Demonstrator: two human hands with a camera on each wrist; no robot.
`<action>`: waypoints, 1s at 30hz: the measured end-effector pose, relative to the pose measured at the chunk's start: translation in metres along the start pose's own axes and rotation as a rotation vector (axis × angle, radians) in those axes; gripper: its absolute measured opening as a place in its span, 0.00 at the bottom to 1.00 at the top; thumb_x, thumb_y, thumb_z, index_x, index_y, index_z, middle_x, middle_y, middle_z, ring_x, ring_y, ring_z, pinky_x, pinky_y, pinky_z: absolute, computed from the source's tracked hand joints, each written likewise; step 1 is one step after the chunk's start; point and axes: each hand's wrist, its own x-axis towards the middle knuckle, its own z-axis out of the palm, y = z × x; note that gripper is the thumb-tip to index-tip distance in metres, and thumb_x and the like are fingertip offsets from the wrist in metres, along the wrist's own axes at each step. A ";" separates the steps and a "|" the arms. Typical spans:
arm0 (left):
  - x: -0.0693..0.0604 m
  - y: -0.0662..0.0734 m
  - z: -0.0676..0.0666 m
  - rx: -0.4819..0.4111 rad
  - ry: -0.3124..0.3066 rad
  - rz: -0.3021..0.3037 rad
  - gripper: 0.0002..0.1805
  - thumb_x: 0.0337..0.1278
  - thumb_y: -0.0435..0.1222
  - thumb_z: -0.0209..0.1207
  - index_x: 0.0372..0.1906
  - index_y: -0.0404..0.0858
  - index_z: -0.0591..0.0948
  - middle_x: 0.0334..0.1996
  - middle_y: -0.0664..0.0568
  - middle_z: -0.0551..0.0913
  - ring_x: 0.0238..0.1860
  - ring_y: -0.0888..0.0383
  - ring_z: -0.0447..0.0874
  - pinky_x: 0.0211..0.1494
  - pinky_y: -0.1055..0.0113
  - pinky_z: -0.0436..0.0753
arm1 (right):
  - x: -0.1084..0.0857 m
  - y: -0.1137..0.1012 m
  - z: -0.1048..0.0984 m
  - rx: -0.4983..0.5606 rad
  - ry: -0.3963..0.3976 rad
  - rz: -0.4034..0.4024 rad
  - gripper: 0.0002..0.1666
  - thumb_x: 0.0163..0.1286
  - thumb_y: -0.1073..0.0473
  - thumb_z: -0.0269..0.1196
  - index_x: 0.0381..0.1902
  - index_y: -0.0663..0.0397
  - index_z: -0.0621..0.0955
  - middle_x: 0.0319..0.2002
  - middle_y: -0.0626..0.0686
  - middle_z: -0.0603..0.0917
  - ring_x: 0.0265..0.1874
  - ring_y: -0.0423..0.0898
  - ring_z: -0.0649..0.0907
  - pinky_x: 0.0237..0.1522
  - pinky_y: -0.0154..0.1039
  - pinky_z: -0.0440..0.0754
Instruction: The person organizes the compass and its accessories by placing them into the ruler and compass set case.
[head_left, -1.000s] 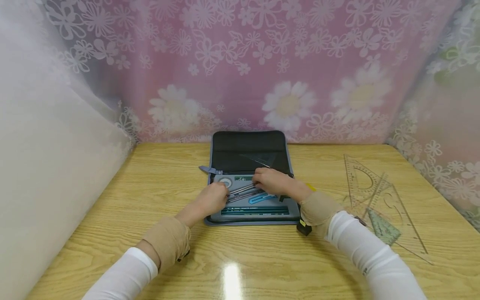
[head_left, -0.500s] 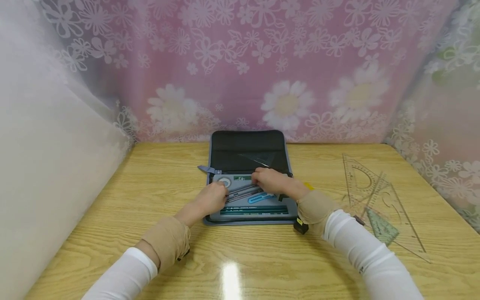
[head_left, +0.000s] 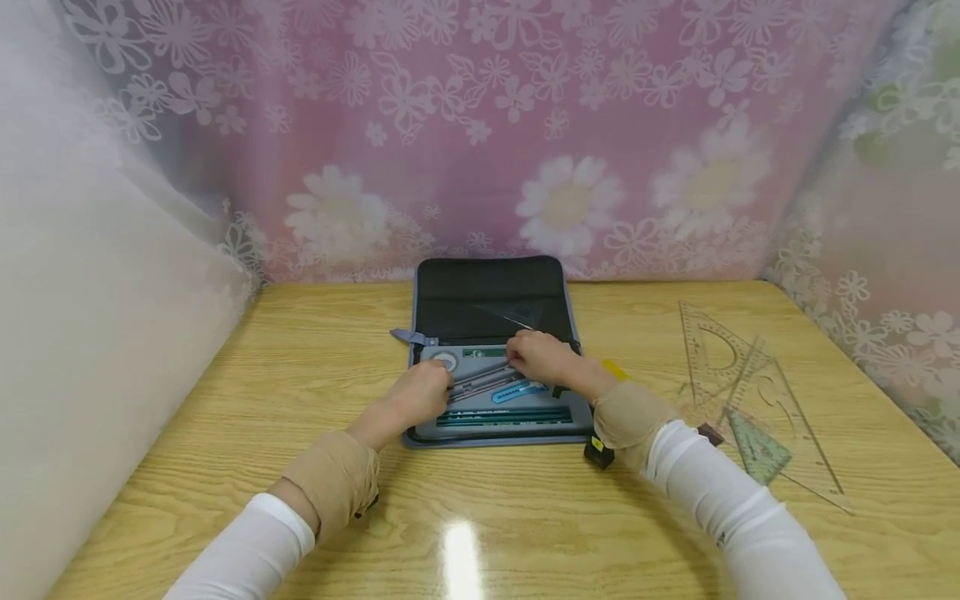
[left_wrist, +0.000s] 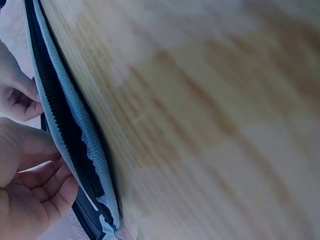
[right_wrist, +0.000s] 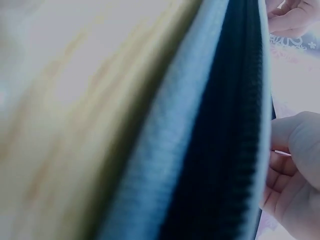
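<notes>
In the head view, the left hand reaches over the left part of the open zippered case, fingers curled in, pinching the lower left end of a slim silver drawing instrument. The left wrist view adds the zip teeth along the case's edge and the bent thumb and fingers behind them; the rim hides the fingertips.

Only the head view shows inside the case: a white ring at its upper left, the instrument slanting across the middle of its grey tray, green pencils along its near edge and a blue utility knife right of its centre.

The right hand is over the case's right half, fingers closed in, pinching the instrument's upper right end. The right wrist view shows its thumb and curled fingers beside the case's edge, their tips partly hidden.

Well right of the case, two overlapping clear set squares lie with a small green set square.
</notes>
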 end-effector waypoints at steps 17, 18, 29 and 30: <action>0.005 -0.002 -0.008 -0.142 -0.114 -0.052 0.19 0.57 0.28 0.56 0.12 0.41 0.72 0.12 0.57 0.62 0.18 0.61 0.57 0.24 0.69 0.62 | -0.012 -0.005 -0.002 0.119 0.060 0.142 0.05 0.66 0.62 0.59 0.34 0.57 0.82 0.29 0.50 0.76 0.27 0.44 0.74 0.30 0.38 0.75; 0.005 -0.002 -0.008 -0.138 -0.106 -0.052 0.19 0.57 0.28 0.56 0.12 0.41 0.72 0.12 0.56 0.62 0.18 0.61 0.57 0.24 0.68 0.62 | -0.012 -0.006 -0.003 0.117 0.059 0.143 0.06 0.66 0.62 0.59 0.34 0.57 0.82 0.29 0.50 0.76 0.27 0.44 0.74 0.30 0.38 0.75; 0.006 0.000 -0.005 -0.128 -0.109 -0.069 0.18 0.56 0.27 0.57 0.13 0.40 0.73 0.11 0.56 0.62 0.16 0.61 0.56 0.22 0.69 0.59 | -0.015 -0.007 -0.001 0.064 0.067 0.132 0.08 0.66 0.63 0.58 0.35 0.60 0.83 0.31 0.52 0.78 0.31 0.47 0.76 0.34 0.39 0.77; 0.007 0.001 -0.006 -0.130 -0.118 -0.069 0.18 0.56 0.27 0.57 0.12 0.41 0.72 0.11 0.56 0.61 0.16 0.61 0.55 0.21 0.69 0.59 | -0.015 -0.007 -0.001 0.068 0.065 0.147 0.08 0.66 0.63 0.58 0.35 0.59 0.83 0.31 0.52 0.78 0.32 0.47 0.76 0.35 0.40 0.77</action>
